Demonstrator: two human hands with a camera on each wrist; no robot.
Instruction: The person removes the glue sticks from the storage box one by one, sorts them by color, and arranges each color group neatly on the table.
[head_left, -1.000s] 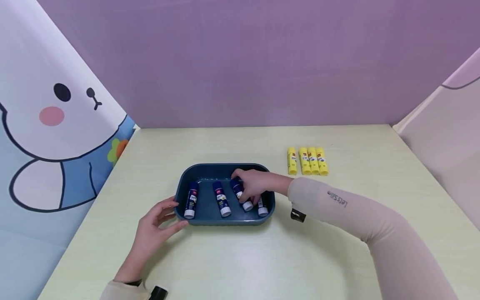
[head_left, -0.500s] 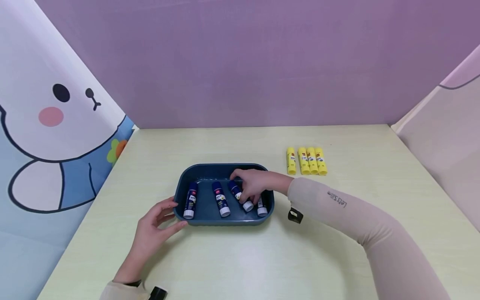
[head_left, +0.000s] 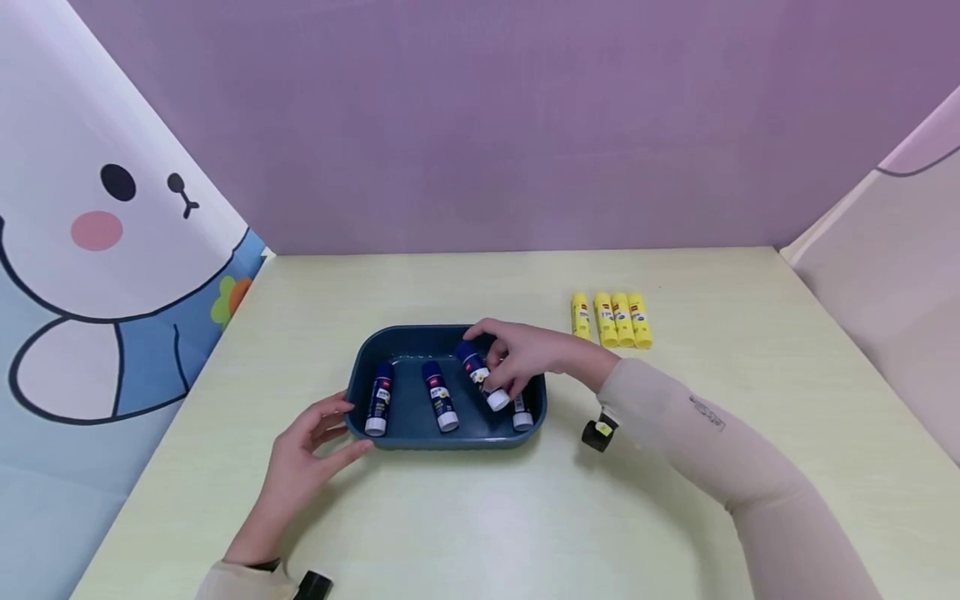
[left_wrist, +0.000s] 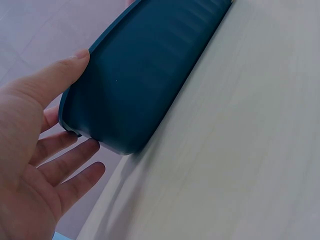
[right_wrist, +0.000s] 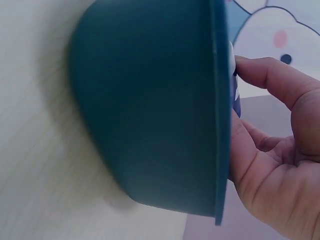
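A dark teal tray (head_left: 420,444) stands on the table with several blue-and-white glue sticks in it. My left hand (head_left: 303,458) holds the tray's near left corner. In the left wrist view the thumb (left_wrist: 75,65) presses the rim, with the fingers around the end wall. My right hand (head_left: 521,354) pinches a blue glue stick (head_left: 474,367), lifted and tilted, over the tray's right part. Two more glue sticks, one at the left (head_left: 380,400) and one in the middle (head_left: 440,397), lie inside. Another glue stick (head_left: 522,414) at the right is partly hidden by the hand.
Several yellow glue sticks (head_left: 621,320) lie side by side behind the right forearm, one slightly apart. A purple backdrop (head_left: 510,125) rises at the table's far edge. A cartoon-printed panel (head_left: 97,333) borders the left side, and a pale panel (head_left: 892,275) borders the right.
My right hand has risen with the blue glue stick, lifting it off the tray's floor. The left hand keeps its place at the tray's corner.
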